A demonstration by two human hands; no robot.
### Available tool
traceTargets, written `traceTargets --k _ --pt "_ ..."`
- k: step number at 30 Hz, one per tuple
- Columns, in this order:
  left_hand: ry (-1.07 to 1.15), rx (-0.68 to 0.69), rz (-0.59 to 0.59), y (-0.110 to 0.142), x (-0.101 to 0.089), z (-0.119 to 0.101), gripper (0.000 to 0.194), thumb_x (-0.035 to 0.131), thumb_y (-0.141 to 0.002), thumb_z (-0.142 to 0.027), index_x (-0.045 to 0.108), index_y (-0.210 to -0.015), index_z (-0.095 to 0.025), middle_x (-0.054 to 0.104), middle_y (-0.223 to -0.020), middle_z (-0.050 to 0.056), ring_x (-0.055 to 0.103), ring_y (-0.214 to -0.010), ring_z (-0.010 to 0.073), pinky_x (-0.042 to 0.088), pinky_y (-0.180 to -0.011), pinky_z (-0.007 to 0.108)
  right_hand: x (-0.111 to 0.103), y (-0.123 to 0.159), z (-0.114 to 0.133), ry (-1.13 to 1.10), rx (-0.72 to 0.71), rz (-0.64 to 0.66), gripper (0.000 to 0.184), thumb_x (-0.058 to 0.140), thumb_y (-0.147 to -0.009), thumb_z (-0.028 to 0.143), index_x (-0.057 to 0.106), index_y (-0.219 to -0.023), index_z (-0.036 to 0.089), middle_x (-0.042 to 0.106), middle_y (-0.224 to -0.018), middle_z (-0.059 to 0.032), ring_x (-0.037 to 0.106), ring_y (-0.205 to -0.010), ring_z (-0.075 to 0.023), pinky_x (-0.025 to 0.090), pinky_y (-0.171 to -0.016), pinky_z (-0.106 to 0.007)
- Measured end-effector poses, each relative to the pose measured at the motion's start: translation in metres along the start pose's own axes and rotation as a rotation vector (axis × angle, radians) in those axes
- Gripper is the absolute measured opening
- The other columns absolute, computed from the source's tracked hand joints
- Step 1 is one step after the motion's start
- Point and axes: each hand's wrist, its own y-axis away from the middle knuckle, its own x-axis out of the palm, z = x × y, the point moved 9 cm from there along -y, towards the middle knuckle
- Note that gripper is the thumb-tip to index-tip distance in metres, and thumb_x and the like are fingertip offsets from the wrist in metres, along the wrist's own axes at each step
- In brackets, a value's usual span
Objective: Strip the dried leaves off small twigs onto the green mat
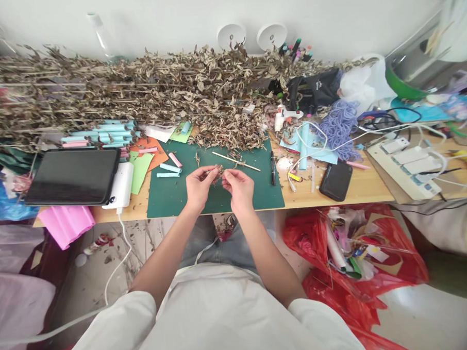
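Note:
My left hand (199,186) and my right hand (238,187) meet over the green cutting mat (168,193). Both pinch a small dried leafy twig (219,171) held between their fingertips, a little above the mat. A thin bare wooden stick (236,161) lies on the mat just beyond my hands. Behind it a long heap of dried leafy branches (137,91) runs along the back of the table.
A dark tablet (74,176) and white power bank (121,185) lie left. Rolled paper tubes (100,134) and coloured paper scraps sit near them. Right: black pen (272,168), glue gun (287,115), purple yarn (338,126), black phone (336,181), power strip (405,167). Red waste bag (356,252) below.

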Motion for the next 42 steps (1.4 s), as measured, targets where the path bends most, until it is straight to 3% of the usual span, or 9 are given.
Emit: traceTargets --k 5,9,16,22,26,29,32,36,42 --pt "-0.086 0.044 0.065 0.003 -0.001 -0.005 0.029 0.081 -0.071 -0.037 0.077 -0.092 -0.017 0.077 -0.094 0.009 0.071 -0.082 0.0196 0.058 -0.075 0.031 0.013 0.010 -0.019 -0.122 0.084 0.020 0.018 0.075 -0.068 0.029 0.069 -0.079 0.017 0.071 -0.068 0.0010 0.064 -0.058 -0.0093 0.054 -0.058 -0.021" --pt "-0.179 0.089 0.143 0.001 -0.003 -0.009 0.029 0.081 -0.071 -0.037 0.079 -0.094 -0.019 0.077 -0.098 0.009 0.071 -0.090 0.0231 0.057 -0.084 0.035 0.007 0.004 -0.017 0.046 0.077 0.034 0.019 0.072 -0.071 0.032 0.072 -0.084 0.017 0.071 -0.070 0.0000 0.063 -0.060 -0.0112 0.053 -0.058 -0.023" --pt "-0.166 0.051 0.027 -0.012 -0.024 -0.008 0.032 0.084 -0.066 -0.038 0.080 -0.092 -0.018 0.077 -0.084 0.007 0.065 -0.068 0.0152 0.052 -0.066 0.027 -0.012 -0.021 0.064 1.216 -0.629 0.044 0.030 0.054 -0.089 0.022 0.070 -0.115 0.021 0.066 -0.103 -0.0100 0.060 -0.093 -0.0219 0.049 -0.083 -0.035" --pt "-0.097 0.038 0.010 -0.015 -0.025 -0.009 0.034 0.085 -0.065 -0.036 0.079 -0.093 -0.018 0.076 -0.086 0.006 0.062 -0.068 0.0129 0.049 -0.065 0.024 -0.002 -0.041 0.058 1.652 -0.746 0.131 0.028 0.047 -0.095 0.021 0.072 -0.107 0.020 0.060 -0.100 -0.0117 0.052 -0.097 -0.0247 0.044 -0.078 -0.034" --pt "-0.086 0.024 0.006 -0.016 -0.028 -0.008 0.037 0.085 -0.065 -0.035 0.078 -0.097 -0.018 0.076 -0.084 0.006 0.064 -0.069 0.0139 0.048 -0.065 0.025 -0.002 -0.040 0.066 1.458 -0.798 0.081 0.027 0.045 -0.094 0.018 0.072 -0.095 0.017 0.061 -0.102 -0.0121 0.053 -0.099 -0.0236 0.044 -0.084 -0.034" --pt "-0.067 0.020 -0.026 -0.016 -0.029 -0.007 0.037 0.084 -0.066 -0.035 0.078 -0.097 -0.017 0.074 -0.078 0.005 0.064 -0.067 0.0142 0.049 -0.063 0.025 -0.010 -0.027 0.081 1.010 -0.748 -0.001 0.020 0.052 -0.092 0.022 0.070 -0.094 0.018 0.063 -0.101 -0.0095 0.056 -0.095 -0.0197 0.046 -0.086 -0.032" --pt "-0.005 0.000 -0.043 -0.014 -0.022 -0.002 0.038 0.084 -0.066 -0.036 0.077 -0.098 -0.017 0.074 -0.077 0.004 0.066 -0.068 0.0142 0.050 -0.063 0.024 -0.015 -0.020 0.057 0.428 -0.352 0.004 0.015 0.064 -0.082 0.033 0.068 -0.089 0.020 0.065 -0.084 -0.0011 0.057 -0.073 -0.0126 0.047 -0.066 -0.025" --pt "0.081 0.005 -0.026 -0.008 -0.005 0.001 0.034 0.084 -0.066 -0.034 0.077 -0.096 -0.018 0.076 -0.089 0.006 0.067 -0.073 0.0133 0.053 -0.068 0.024 0.014 0.000 -0.006 -0.037 0.218 0.135 0.020 0.073 -0.067 0.031 0.067 -0.084 0.021 0.062 -0.069 0.0065 0.054 -0.057 -0.0065 0.043 -0.052 -0.018" --pt "0.091 -0.021 0.008 -0.003 -0.003 0.000 0.035 0.084 -0.067 -0.034 0.076 -0.096 -0.017 0.076 -0.093 0.007 0.069 -0.079 0.0156 0.056 -0.076 0.028 0.014 0.004 -0.015 -0.057 0.244 0.082 0.017 0.071 -0.065 0.028 0.067 -0.078 0.019 0.063 -0.064 0.0067 0.055 -0.052 -0.0049 0.045 -0.048 -0.015"
